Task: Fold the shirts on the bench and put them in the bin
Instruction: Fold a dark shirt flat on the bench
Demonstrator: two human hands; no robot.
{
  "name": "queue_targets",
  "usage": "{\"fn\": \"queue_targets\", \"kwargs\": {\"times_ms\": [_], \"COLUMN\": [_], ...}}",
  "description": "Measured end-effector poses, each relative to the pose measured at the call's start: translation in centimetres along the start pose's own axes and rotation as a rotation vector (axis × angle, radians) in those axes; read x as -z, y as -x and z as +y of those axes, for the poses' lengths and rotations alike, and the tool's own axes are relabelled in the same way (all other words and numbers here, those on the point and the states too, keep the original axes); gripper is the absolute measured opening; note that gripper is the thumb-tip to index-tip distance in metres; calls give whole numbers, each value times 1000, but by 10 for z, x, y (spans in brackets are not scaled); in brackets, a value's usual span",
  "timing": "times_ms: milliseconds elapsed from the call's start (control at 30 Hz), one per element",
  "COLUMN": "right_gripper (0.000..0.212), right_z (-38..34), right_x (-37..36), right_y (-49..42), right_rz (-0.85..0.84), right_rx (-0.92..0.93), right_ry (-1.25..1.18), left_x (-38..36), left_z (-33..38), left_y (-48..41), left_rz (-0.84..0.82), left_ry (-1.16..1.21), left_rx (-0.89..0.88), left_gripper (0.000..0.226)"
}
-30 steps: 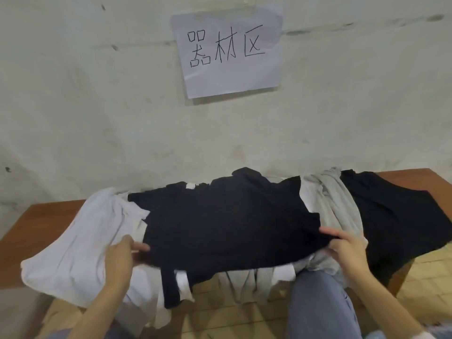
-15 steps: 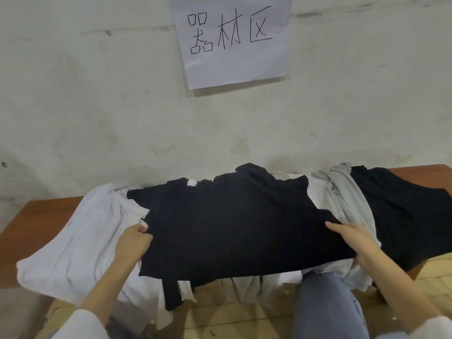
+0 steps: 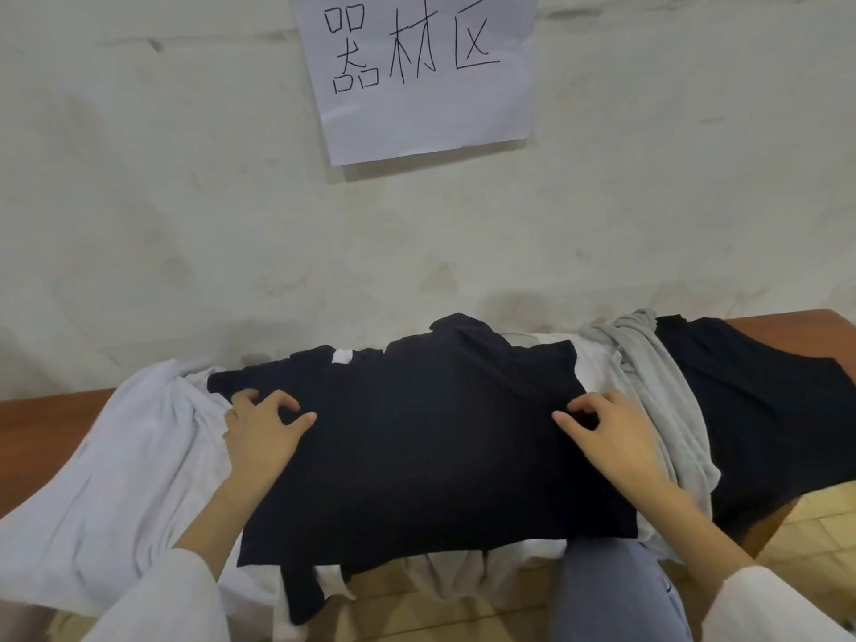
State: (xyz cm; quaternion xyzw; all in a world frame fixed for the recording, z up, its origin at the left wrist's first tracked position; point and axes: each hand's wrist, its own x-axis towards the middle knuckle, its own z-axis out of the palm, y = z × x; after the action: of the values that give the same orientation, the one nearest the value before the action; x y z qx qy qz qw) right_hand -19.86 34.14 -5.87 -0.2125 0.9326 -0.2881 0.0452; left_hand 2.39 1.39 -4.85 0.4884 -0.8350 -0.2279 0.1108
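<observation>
A black shirt [image 3: 431, 447] lies folded over itself across the middle of the wooden bench [image 3: 41, 424], on top of other shirts. My left hand [image 3: 264, 428] rests on its left side with curled fingers pinching the fabric. At the right side, my right hand [image 3: 611, 433] pinches the cloth the same way. A white shirt [image 3: 116, 479] spreads out to the left, a grey shirt [image 3: 657, 391] lies bunched to the right, and a second black shirt [image 3: 759, 410] covers the bench's right end. No bin is in view.
The bench stands against a pale wall with a paper sign [image 3: 417, 71] taped above it. My knee in blue trousers [image 3: 607, 590] is close under the bench's front edge. Shirt ends hang over that edge toward a tiled floor [image 3: 815, 525].
Both hands carried the black shirt's near edge up and away from me, folding it over itself. The camera moved closer to the bench.
</observation>
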Motion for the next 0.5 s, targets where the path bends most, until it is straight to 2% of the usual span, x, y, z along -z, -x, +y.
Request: {"fn": "queue_targets", "kwargs": {"times_ms": [67, 167, 233, 300, 367, 433, 500], "right_gripper": [34, 23, 20, 22, 20, 17, 15], "right_z": [-6, -18, -23, -30, -39, -47, -47], "right_x": [-5, -8, -10, -8, -6, -6, -5], "right_y": [-5, -14, -22, -29, -34, -35, -37], "right_rz": [-15, -75, -38, 2, -47, -67, -72], "right_rx": [32, 74, 88, 60, 46, 104, 123], "right_ry": [14, 123, 186, 90, -49, -113, -125], "left_x": [-4, -4, 1, 9, 18, 28, 32], "left_z": [1, 1, 3, 8, 7, -4, -16], "left_y": [1, -4, -10, -14, -23, -33, -33], "left_rz": [59, 47, 60, 38, 28, 106, 57], "left_ry": [-173, -265, -178, -5, 188, 320, 356], "left_rx": [-130, -204, -210, -227, -134, 0, 49], "left_gripper": [36, 26, 23, 26, 22, 16, 26]}}
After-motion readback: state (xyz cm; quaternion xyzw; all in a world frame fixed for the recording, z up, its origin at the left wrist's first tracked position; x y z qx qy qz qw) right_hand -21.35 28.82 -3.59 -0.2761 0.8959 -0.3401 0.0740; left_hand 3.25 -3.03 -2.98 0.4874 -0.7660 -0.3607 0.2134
